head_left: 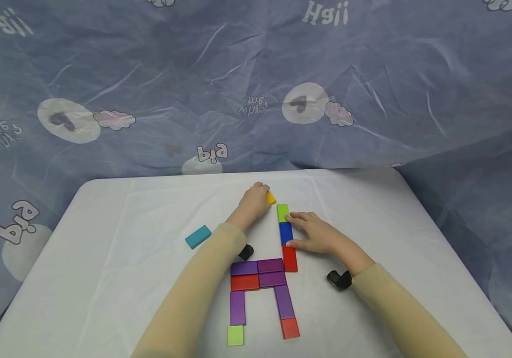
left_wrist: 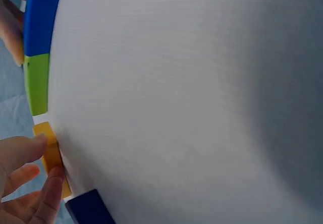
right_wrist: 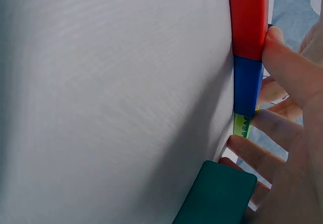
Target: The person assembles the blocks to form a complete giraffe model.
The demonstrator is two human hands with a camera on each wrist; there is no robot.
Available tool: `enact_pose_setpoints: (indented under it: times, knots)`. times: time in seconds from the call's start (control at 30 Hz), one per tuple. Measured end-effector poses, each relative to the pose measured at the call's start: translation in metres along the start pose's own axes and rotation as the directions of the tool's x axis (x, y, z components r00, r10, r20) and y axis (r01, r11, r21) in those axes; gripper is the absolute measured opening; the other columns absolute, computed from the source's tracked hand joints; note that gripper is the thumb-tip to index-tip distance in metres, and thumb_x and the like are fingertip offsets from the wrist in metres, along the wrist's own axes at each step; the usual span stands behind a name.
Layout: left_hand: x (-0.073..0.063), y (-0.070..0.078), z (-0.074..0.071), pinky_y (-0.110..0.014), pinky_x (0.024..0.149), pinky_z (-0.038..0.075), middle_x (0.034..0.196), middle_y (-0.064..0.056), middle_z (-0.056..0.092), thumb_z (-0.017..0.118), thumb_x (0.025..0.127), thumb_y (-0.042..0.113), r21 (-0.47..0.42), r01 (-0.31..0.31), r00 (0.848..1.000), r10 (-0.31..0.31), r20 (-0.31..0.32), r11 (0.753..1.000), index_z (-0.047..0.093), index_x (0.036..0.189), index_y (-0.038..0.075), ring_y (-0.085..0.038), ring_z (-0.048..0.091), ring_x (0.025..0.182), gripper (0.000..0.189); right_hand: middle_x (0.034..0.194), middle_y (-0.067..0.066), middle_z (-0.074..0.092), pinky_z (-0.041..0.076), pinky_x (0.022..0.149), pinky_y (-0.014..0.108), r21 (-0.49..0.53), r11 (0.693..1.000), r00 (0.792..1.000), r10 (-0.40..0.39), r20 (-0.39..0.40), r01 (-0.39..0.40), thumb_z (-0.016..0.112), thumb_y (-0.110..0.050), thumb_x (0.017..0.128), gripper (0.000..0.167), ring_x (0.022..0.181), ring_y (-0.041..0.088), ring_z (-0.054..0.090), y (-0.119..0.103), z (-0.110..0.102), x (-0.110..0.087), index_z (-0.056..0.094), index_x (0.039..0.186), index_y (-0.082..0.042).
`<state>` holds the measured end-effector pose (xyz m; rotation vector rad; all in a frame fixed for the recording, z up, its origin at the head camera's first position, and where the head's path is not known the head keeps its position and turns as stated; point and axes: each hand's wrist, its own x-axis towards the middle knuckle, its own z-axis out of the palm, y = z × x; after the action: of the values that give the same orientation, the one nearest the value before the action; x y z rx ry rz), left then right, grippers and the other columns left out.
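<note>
In the head view my left hand (head_left: pixel 253 205) pinches a yellow block (head_left: pixel 271 198) between thumb and fingers, beyond a column of blocks. That column runs from a lime green block (head_left: pixel 282 211) through a blue block (head_left: pixel 285 233) to a red block (head_left: pixel 290 261). A small gap parts yellow from green in the left wrist view. My right hand (head_left: pixel 316 233) lies along the column's right side, fingers spread, thumb on the red block and a fingertip by the green. A dark teal block (right_wrist: pixel 217 196) appears below its fingers in the right wrist view; whether it is held, I cannot tell.
Nearer me, purple blocks (head_left: pixel 271 279) and a red block (head_left: pixel 244 283) form a band with two legs, ending in a light green block (head_left: pixel 235 335) and a red-orange block (head_left: pixel 290 328). A teal block (head_left: pixel 198 237) lies left. A dark blue block (left_wrist: pixel 91 208) shows low in the left wrist view.
</note>
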<state>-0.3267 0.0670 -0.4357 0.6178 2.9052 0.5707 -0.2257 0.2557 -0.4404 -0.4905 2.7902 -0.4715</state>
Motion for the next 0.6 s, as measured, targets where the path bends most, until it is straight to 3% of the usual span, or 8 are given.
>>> enact_pose_setpoints:
  times: [0.27,0.4,0.6]
  knots:
    - [-0.002,-0.004,0.005,-0.038,0.108,0.046,0.142,-0.017,0.053,0.063,0.096,0.014,0.046,-0.016,1.000,0.017,-0.019,0.999,0.063,0.131,0.005,-0.031,0.058,0.126,0.036,0.155,0.016,0.039,0.038,0.111,0.058,-0.001,1.000,1.000,0.001,-0.006,-0.001,0.068,-0.052,0.088,0.079,0.140,0.038,0.036,0.000,0.000,0.000,0.040,0.151,-0.014]
    - [0.000,-0.001,0.008,-0.037,0.113,0.040,0.151,-0.015,0.045,0.056,0.099,0.011,0.101,-0.079,0.996,0.073,0.059,0.992,0.058,0.137,0.006,-0.033,0.050,0.134,0.038,0.155,0.016,0.039,0.037,0.111,0.058,-0.001,1.000,1.000,-0.006,-0.012,0.006,0.067,-0.052,0.087,0.080,0.140,0.038,0.036,0.003,0.002,0.000,0.040,0.152,-0.014]
    - [0.002,0.008,0.011,-0.038,0.117,0.035,0.160,-0.012,0.031,0.051,0.095,0.004,0.100,-0.138,0.977,0.119,0.175,0.985,0.045,0.147,0.008,-0.036,0.043,0.139,0.052,0.154,0.017,0.040,0.039,0.110,0.057,0.008,1.000,1.000,-0.020,-0.023,0.020,0.068,-0.051,0.088,0.079,0.139,0.038,0.037,0.003,0.002,-0.001,0.041,0.151,-0.012]
